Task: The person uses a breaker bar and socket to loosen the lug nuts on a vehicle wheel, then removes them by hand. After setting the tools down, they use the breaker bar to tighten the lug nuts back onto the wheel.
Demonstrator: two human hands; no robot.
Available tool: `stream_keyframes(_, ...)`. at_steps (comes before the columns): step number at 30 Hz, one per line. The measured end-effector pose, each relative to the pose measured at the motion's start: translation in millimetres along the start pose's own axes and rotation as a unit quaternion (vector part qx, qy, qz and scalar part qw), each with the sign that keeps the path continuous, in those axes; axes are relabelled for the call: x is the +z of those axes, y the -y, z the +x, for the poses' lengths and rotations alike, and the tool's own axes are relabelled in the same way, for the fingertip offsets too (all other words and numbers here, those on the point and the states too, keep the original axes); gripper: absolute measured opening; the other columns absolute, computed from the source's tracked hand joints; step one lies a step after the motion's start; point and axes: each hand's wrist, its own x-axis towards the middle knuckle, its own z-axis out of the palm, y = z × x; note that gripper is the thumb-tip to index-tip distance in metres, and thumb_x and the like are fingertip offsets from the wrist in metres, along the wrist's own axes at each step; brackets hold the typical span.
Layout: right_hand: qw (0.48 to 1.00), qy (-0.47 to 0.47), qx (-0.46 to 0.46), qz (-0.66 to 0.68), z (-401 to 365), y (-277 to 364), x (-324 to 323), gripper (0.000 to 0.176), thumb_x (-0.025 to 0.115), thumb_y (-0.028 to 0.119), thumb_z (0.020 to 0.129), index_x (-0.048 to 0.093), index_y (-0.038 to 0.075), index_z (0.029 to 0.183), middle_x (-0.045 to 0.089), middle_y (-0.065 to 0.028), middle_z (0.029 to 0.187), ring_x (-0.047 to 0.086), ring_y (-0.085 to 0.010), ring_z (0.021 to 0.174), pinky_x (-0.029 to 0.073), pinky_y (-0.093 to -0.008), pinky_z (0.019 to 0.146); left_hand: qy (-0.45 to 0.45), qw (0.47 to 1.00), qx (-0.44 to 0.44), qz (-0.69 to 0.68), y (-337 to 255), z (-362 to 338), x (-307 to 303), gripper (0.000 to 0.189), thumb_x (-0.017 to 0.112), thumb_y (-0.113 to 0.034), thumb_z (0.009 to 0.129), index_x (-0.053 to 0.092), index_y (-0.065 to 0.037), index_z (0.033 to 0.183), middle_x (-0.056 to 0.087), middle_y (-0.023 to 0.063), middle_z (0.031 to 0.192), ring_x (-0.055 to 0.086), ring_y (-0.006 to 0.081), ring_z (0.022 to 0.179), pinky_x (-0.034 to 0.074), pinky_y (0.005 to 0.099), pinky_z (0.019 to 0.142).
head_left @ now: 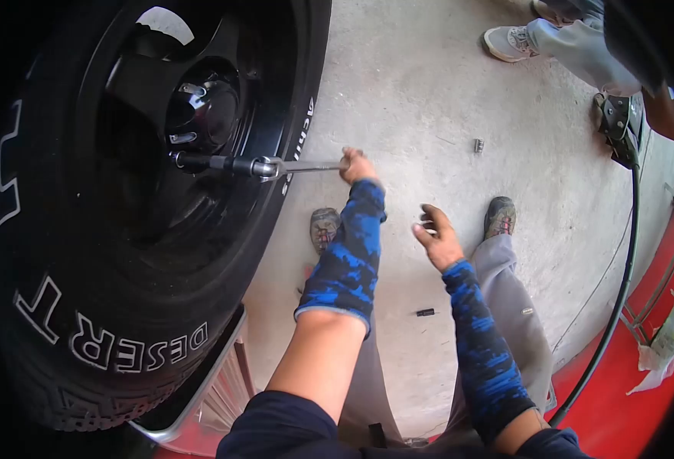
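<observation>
My left hand (358,166) is closed around the end of the metal handle of a socket wrench (310,166). The wrench lies level, and its black extension and socket (207,162) reach into the black wheel rim (142,84), onto a lug nut at the hub. More lug nuts (184,138) show around the hub (213,107). A large tyre (134,329) with white outlined letters surrounds the rim. Held apart from the wrench, my right hand (439,239) hangs over the floor with loosely bent, separated fingers and nothing in it.
A metal socket (478,145) and a black socket (426,312) lie on the concrete floor (413,92). Another person's shoe (509,43) stands upper right, near a black tool (620,130) with a hose (626,268). Red equipment (620,390) borders the right.
</observation>
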Motion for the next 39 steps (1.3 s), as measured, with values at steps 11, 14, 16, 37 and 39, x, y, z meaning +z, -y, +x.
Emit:
stream_keyframes(11,0.993,0.072,0.093,-0.026,-89.9,-33.7,-78.9,0.046,0.069,0.025,0.088,0.059,-0.003,0.123,0.069,-0.0174,0.098,0.066,-0.0263,0.094,0.051,-0.0353,0.087,0.653,0.577,-0.184,-0.455,-267.1,-375.9,7.6,0.054,0.039,-0.056,0.1,0.057,-0.005,0.092,0.063,0.0128,0.115,0.051,0.0331,0.122,0.035,0.0525,0.108)
stream_keyframes(14,0.992,0.091,0.086,-0.032,-108.4,-11.0,-81.2,0.043,0.067,0.026,0.09,0.06,0.001,0.123,0.069,-0.0176,0.101,0.066,-0.027,0.096,0.051,-0.0361,0.087,0.739,0.404,-0.203,-0.499,-317.0,-392.6,-129.1,0.045,0.033,-0.044,0.105,0.056,-0.009,0.09,0.072,0.0015,0.086,0.071,0.0194,0.086,0.045,0.0496,0.096)
stream_keyframes(16,0.987,0.104,0.107,-0.06,-121.7,3.3,-93.2,0.043,0.067,0.026,0.09,0.061,0.001,0.124,0.069,-0.0181,0.101,0.066,-0.0278,0.097,0.051,-0.0364,0.088,0.672,0.452,-0.344,-0.475,-326.7,-374.1,-240.1,0.041,0.032,-0.043,0.106,0.051,-0.007,0.102,0.066,0.0025,0.066,0.068,0.0186,0.059,0.053,0.0441,0.08)
stream_keyframes(37,0.922,0.277,-0.226,-0.15,52.3,291.3,88.2,0.049,0.066,0.039,0.087,0.064,0.001,0.118,0.067,-0.0221,0.103,0.064,-0.0359,0.104,0.049,-0.0402,0.092,0.546,0.8,-0.117,-0.219,-118.0,-38.9,-102.2,0.05,0.033,-0.034,0.106,0.033,-0.007,0.147,0.04,0.0114,0.148,0.037,0.0219,0.138,0.034,0.0366,0.113)
stream_keyframes(39,0.903,0.293,-0.28,-0.143,69.2,288.5,114.9,0.038,0.069,0.035,0.086,0.067,0.0,0.1,0.067,-0.0202,0.079,0.068,-0.0319,0.082,0.052,-0.0393,0.076,0.33,0.916,0.046,-0.221,-155.5,-39.2,-130.2,0.047,0.036,-0.033,0.105,0.042,-0.002,0.14,0.051,0.0092,0.14,0.047,0.0216,0.129,0.035,0.0353,0.11)
